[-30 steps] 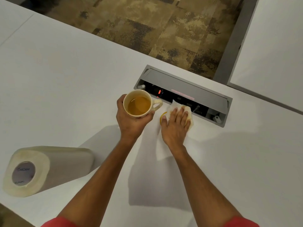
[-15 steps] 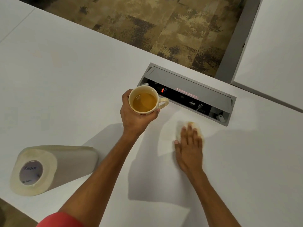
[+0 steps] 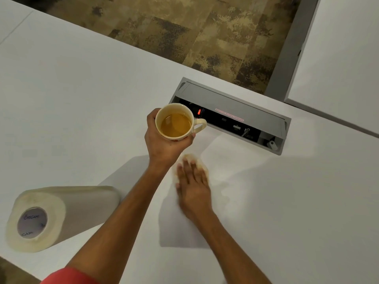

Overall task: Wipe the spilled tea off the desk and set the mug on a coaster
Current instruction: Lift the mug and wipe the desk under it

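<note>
My left hand (image 3: 164, 144) grips a cream mug (image 3: 176, 121) of amber tea and holds it above the white desk (image 3: 82, 103), handle pointing right. Just below it, my right hand (image 3: 192, 187) lies flat with straight fingers on a tea-stained paper towel (image 3: 202, 163), pressing it against the desk. Only the towel's yellowed edge shows around the fingertips. A faint wet sheen sits on the desk to the right of that hand. No coaster is in view.
A paper towel roll (image 3: 59, 216) lies on its side at the desk's near left. A grey power and socket box (image 3: 231, 113) with a red light is set into the desk behind the mug. A second white desk (image 3: 338, 58) stands at the right, beyond a carpeted gap.
My right hand slid the paper towel from beside the socket box toward me, then leftward beneath the mug. My left hand kept the mug raised in about the same place.
</note>
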